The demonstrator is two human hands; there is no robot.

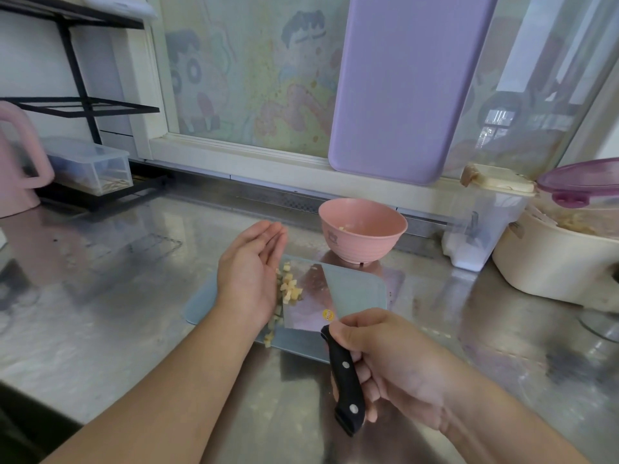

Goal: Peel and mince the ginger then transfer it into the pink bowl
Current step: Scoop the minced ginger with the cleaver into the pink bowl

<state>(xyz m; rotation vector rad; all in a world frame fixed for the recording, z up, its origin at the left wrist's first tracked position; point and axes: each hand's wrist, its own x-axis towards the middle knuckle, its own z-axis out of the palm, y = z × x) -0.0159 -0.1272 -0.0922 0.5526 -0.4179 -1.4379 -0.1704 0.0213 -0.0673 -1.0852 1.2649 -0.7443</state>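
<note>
A pale blue cutting board (360,289) lies on the steel counter. Minced ginger (288,286) sits in a small yellow heap on it, partly on the flat blade of a cleaver (310,303). My right hand (392,366) grips the cleaver's black handle, blade lying nearly flat. My left hand (249,272) is open, palm upright with fingers straight, pressed against the left side of the ginger heap. The pink bowl (362,235) stands just behind the board and holds a few ginger bits.
A purple board (402,88) leans against the window behind. Clear plastic containers (482,226) and a cream pot (549,262) stand at right. A black rack with a plastic box (90,165) and a pink jug (16,162) are at left.
</note>
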